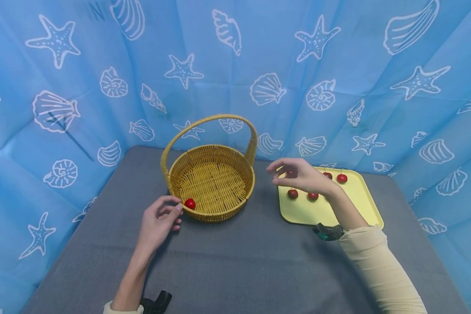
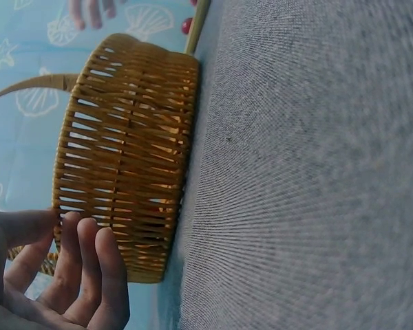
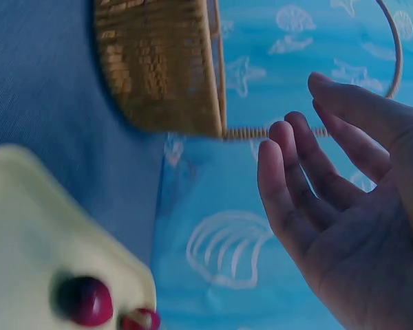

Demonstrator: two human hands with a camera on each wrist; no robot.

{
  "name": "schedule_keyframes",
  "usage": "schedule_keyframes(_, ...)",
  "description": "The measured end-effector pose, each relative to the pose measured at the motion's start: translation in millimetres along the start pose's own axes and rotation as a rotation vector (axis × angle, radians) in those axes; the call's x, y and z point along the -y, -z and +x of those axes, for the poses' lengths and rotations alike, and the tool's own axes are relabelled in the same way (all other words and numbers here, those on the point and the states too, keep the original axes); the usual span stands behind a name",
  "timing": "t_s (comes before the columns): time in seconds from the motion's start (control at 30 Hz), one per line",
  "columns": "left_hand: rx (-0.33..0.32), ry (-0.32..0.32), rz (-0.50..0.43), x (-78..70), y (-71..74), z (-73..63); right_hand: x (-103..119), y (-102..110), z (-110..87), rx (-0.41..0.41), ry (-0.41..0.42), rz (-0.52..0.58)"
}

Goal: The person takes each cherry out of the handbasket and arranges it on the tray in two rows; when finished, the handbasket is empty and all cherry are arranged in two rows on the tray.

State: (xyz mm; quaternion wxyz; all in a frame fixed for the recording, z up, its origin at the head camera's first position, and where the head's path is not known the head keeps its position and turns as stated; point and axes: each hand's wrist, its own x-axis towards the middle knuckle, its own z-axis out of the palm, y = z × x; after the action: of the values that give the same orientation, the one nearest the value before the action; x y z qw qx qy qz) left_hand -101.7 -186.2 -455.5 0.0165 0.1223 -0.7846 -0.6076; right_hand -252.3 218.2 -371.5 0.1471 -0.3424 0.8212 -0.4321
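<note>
A round wicker basket (image 1: 216, 213) with a tall arched handle stands on the grey table. Just inside its near-left rim lies one red cherry (image 1: 189, 203). My left hand (image 1: 158, 222) pinches that rim between thumb and fingers; in the left wrist view the fingertips (image 2: 70, 218) meet the basket's edge. Over the left side of a yellow tray (image 1: 337, 213) hovers my right hand (image 1: 304, 174), fingers loosely bent around nothing. Several cherries lie on the tray, among them a near one (image 1: 292, 193); the right hand partly hides another.
A blue curtain (image 1: 235, 65) with white shells and starfish surrounds the back and sides of the table (image 1: 235, 266). The basket handle (image 1: 216, 117) rises high in front of it. The tray stands to the right of the basket, with a gap between them.
</note>
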Motion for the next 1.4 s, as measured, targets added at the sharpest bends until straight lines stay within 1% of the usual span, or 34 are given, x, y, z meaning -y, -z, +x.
schedule_keyframes(0.1, 0.005, 0.006, -0.002, 0.5, 0.8, -0.1, 5, -9, 18.1, 0.051, 0.045, 0.022)
schedule_keyframes(0.27, 0.006, -0.001, -0.009, 1.2, 1.4, -0.3, 15, -25, 43.7, 0.123, 0.084, 0.056)
schedule_keyframes(0.47, 0.012, -0.009, -0.025, 0.7, 2.0, -1.0, 26, -42, 70.2, 0.188, 0.092, 0.035)
schedule_keyframes(0.7, 0.01, -0.003, -0.03, 1.4, 2.2, -0.5, 34, -59, 101.5, 0.262, 0.118, 0.064)
schedule_keyframes(0.83, 0.009, 0.001, -0.032, 1.9, 1.9, 0.3, 39, -67, 118.6, 0.303, 0.133, 0.058)
schedule_keyframes(1.0, 0.006, -0.001, -0.022, 1.7, 1.6, 0.5, 49, -74, 139.6, 0.328, 0.153, 0.033)
schedule_keyframes(1.2, 0.006, 0.007, -0.018, 0.8, 0.9, 0.2, 58, -83, 163.0, 0.342, 0.158, -0.029)
schedule_keyframes(1.3, 0.007, 0.002, -0.018, 0.3, 0.9, -0.4, 59, -90, 172.4, 0.361, 0.149, -0.021)
schedule_keyframes(1.4, 0.007, -0.002, -0.02, -0.1, 1.6, -0.2, 58, -98, 179.8, 0.39, 0.11, 0.037)
